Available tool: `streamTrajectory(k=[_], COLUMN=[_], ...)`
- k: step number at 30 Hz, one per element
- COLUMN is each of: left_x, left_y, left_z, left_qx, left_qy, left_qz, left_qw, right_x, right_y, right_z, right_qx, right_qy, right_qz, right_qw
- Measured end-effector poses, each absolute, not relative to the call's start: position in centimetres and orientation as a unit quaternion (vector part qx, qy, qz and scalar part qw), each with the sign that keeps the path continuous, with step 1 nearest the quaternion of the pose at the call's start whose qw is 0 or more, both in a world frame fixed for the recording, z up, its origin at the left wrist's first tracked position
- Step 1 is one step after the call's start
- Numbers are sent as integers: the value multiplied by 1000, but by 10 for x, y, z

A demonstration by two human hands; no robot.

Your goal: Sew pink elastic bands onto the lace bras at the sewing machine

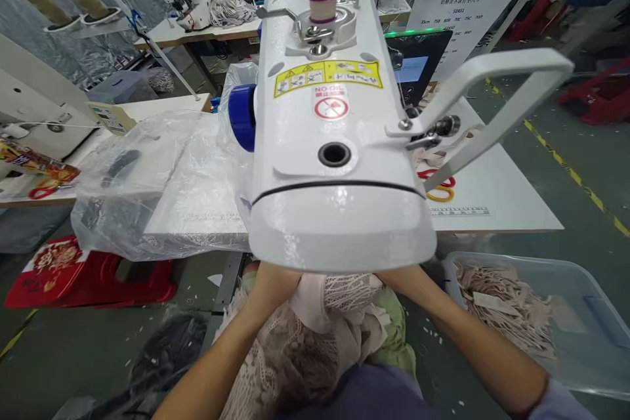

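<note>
"Fingers closed or loose, can you see?"

"No, not on either hand. From the left, past the red stool (93, 282), the left hand (276, 280) reaches in under the front of the white sewing machine (339, 230). The machine hides its fingers, so I can't tell their grip."

"And the lace cloth?"

"The pale pink lace cloth (310, 348) is bunched between the two hands, below the machine, and hangs down toward the lap."

"How would it handle?"

"Light and limp, I'd think, perhaps stretchy. That openwork could snag, so I'd hold the smooth band (311, 302) just beside the left hand, not the netting."

"Farther right?"

"Some green cloth (392, 328), then the right hand (399, 277), up by the bunch's other side. Its fingers are covered too; no telling. Beyond that is a clear bin (575, 367) with pale strips (512, 325), below the counter (512, 187)."
</note>
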State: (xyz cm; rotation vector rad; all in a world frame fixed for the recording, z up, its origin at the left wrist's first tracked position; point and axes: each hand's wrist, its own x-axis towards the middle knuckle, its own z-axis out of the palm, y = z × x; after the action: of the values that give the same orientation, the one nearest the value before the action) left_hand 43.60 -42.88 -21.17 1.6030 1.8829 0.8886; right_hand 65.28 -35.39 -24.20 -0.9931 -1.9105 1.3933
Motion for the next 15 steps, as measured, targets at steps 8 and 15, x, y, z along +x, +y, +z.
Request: streamTrajectory(k=[8, 15], left_x=[423, 417], left_y=[-432, -431], left_z=[-229, -227], left_qx=[658, 654], left_qy=[692, 687], left_qz=[246, 272], left_qw=[165, 163], right_x=[656, 651], right_y=[-347, -363], right_z=[-255, -310], right_qx=[-362, -233], right_qy=[-683, -636], right_qz=[570, 700], right_qw=[278, 225])
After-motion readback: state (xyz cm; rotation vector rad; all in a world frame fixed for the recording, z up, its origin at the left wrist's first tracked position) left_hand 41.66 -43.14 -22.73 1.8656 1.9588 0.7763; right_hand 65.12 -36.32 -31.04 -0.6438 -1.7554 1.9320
